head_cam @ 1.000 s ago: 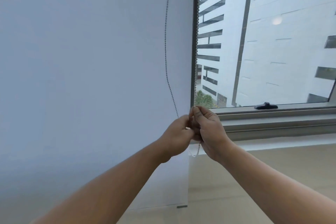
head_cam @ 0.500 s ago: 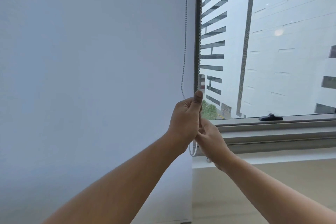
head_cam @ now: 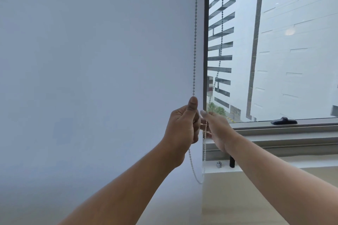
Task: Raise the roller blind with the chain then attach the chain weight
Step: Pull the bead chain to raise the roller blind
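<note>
Head camera view, looking forward and slightly down at two bare forearms reaching toward a window. A pale roller blind [head_cam: 91, 60] fills the left half of the view and hangs fully down, its right edge meeting the dark window frame [head_cam: 205, 42]. A grey bead chain [head_cam: 195, 42] runs straight down in front of the blind's right edge into the left hand [head_cam: 182, 126], which is closed in a fist around it, thumb pointing up along the chain. A second strand slants down across the glass to the right hand [head_cam: 215, 129], which sits just beside the left; its fingers pinch this strand loosely. Below both hands the chain hangs in a loose loop near the sill [head_cam: 256, 167]. On the sill, just right of the loop, stand a small silver piece [head_cam: 219, 164] and a small black cylinder [head_cam: 232, 161]. A black window handle [head_cam: 283, 121] lies on the lower frame. Outside, pale buildings [head_cam: 292, 42] are visible.
</note>
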The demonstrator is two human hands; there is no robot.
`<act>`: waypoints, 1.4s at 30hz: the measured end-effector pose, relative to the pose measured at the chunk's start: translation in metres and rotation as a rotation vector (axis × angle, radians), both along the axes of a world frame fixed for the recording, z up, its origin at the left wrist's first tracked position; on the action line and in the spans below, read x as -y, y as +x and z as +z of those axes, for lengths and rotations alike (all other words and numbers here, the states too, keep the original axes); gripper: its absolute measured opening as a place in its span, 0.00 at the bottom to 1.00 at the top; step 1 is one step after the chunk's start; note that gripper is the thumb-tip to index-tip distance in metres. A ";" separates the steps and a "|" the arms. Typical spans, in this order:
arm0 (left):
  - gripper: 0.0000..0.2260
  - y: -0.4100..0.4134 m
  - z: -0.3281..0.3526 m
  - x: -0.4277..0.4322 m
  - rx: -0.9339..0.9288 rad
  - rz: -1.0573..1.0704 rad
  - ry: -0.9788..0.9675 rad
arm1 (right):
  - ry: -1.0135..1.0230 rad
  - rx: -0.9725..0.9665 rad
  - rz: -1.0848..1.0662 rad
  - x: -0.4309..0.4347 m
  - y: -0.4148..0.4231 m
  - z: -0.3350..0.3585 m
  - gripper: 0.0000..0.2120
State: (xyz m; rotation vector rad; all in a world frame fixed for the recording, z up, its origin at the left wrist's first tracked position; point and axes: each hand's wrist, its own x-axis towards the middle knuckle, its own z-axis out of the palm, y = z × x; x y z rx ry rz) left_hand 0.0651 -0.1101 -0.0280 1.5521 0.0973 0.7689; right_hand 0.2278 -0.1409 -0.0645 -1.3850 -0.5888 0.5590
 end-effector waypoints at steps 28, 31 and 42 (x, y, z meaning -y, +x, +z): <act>0.23 0.021 0.001 -0.018 -0.031 0.287 0.093 | 0.568 0.136 -0.028 0.029 -0.062 0.035 0.18; 0.23 0.022 -0.001 -0.019 -0.026 0.320 0.085 | 0.571 0.134 -0.053 0.036 -0.059 0.034 0.18; 0.16 0.025 0.038 0.023 0.207 0.526 0.453 | 0.548 0.191 0.021 0.041 -0.083 0.036 0.12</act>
